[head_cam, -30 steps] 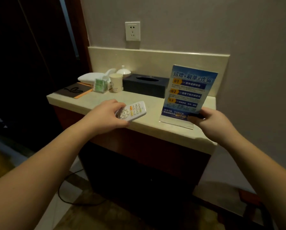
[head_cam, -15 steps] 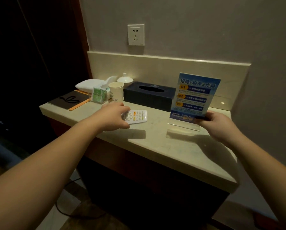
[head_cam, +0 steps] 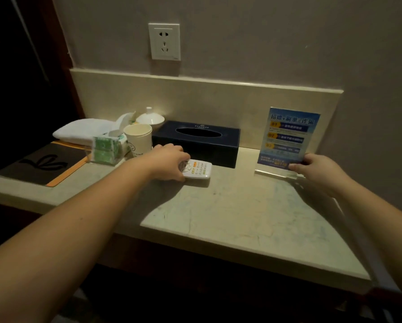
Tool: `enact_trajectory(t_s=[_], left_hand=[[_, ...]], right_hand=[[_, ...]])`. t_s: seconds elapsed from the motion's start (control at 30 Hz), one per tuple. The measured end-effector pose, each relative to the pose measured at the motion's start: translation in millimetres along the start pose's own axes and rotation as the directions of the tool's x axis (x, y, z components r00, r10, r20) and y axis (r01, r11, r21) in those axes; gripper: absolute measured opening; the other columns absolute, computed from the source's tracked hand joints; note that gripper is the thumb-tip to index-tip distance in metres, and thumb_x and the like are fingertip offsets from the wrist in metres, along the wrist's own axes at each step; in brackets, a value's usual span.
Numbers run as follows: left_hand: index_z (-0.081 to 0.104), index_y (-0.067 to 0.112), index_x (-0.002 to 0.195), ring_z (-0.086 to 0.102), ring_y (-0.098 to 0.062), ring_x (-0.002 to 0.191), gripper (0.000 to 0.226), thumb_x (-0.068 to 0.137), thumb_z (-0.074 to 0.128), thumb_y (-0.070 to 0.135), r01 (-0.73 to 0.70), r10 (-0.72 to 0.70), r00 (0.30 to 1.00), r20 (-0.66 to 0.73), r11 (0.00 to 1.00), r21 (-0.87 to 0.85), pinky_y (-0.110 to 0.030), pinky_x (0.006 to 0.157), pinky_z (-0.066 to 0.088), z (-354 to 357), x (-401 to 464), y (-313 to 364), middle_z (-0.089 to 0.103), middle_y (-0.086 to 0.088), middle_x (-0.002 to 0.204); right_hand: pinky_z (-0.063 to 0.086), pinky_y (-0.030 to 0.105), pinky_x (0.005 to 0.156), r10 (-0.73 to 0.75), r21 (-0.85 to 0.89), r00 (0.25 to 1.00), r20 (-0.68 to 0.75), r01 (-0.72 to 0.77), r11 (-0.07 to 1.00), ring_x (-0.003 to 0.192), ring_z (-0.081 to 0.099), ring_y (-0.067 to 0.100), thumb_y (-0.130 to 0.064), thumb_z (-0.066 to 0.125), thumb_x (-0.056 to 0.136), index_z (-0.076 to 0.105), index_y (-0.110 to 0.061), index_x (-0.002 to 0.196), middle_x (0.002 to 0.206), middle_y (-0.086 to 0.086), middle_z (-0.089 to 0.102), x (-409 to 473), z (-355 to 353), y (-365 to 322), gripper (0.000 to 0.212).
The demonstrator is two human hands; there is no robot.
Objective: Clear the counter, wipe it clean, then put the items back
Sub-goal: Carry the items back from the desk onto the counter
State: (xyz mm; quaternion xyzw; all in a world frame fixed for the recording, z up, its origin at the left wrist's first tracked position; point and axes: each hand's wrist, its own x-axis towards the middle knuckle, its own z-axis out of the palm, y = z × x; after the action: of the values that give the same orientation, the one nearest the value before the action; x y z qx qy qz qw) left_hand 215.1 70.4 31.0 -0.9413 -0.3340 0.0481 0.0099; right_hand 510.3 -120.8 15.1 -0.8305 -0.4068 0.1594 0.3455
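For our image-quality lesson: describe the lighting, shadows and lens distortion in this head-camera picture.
Head view: dim, warm light, left side nearly black. The forearms cast a broad shadow on the pale marble counter, around the left hand on the white remote control. Wide-angle bowing curves the cream backsplash ledge. Small print on the blue acrylic-stand notice is blurred.

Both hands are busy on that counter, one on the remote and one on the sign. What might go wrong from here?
The sign stands upright on a thin clear base, held low by the right hand; let go carelessly, it could tip over. The remote lies close to the tissue box, so the left hand might knock the box when it moves. The cup and green packets crowd beside that forearm and could be swept over.
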Motion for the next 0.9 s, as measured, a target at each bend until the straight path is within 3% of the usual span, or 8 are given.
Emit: enact_trajectory(t_s=[0.17,0.27,0.43,0.63,0.9], left_hand=[[0.052,0.027,0.131,0.045,-0.018,0.110,0.054,0.083,0.066,0.048,-0.055,0.055,0.998,0.030,0.998,0.020,-0.036,0.094,0.037,7.6,21.9,-15.4,0.051,0.003,0.119],[0.052,0.026,0.131,0.046,-0.018,0.106,0.055,0.082,0.066,0.050,-0.075,0.074,0.996,0.042,0.997,0.018,-0.034,0.089,0.039,9.3,29.6,-20.7,0.051,0.003,0.117],[0.049,0.026,0.135,0.046,-0.018,0.109,0.061,0.082,0.067,0.050,-0.094,0.093,0.994,0.065,0.995,0.016,-0.035,0.089,0.043,9.3,38.2,-27.1,0.051,0.002,0.122],[0.043,0.025,0.142,0.047,-0.021,0.118,0.065,0.086,0.066,0.047,-0.102,0.102,0.991,0.082,0.995,-0.005,-0.037,0.098,0.041,8.2,39.8,-27.5,0.051,0.000,0.131],[0.045,0.030,0.141,0.039,-0.022,0.123,0.060,0.087,0.063,0.049,-0.091,0.091,0.996,0.009,0.996,-0.006,-0.037,0.098,0.036,13.7,38.2,-33.1,0.044,0.001,0.134]], right_hand=[[0.039,0.024,0.065,0.032,0.006,0.999,-0.039,-0.031,0.999,0.077,0.054,0.005,-0.023,0.057,0.094,0.061,-0.020,0.121,0.090,-0.010,0.060,24.6,16.9,-6.1,0.027],[0.042,0.030,0.082,0.028,-0.038,0.999,-0.025,-0.029,0.999,0.091,0.056,0.016,-0.024,0.057,0.094,0.060,-0.021,0.124,0.104,-0.003,0.063,38.3,26.3,-13.0,0.030],[0.045,0.041,0.096,0.037,-0.063,0.998,-0.042,-0.039,0.997,0.099,0.060,0.021,-0.030,0.060,0.091,0.064,-0.027,0.116,0.110,-0.003,0.067,62.7,34.7,-16.1,0.025],[0.039,0.034,0.081,0.047,-0.081,0.999,-0.010,-0.048,0.996,0.090,0.054,0.019,-0.029,0.056,0.095,0.060,-0.019,0.118,0.101,-0.001,0.060,78.5,43.4,-19.5,0.025],[0.042,0.037,0.088,0.028,-0.141,1.000,-0.006,-0.029,0.990,0.097,0.055,0.021,-0.031,0.056,0.095,0.059,-0.018,0.119,0.109,0.002,0.062,90.4,46.4,-23.0,0.027]])
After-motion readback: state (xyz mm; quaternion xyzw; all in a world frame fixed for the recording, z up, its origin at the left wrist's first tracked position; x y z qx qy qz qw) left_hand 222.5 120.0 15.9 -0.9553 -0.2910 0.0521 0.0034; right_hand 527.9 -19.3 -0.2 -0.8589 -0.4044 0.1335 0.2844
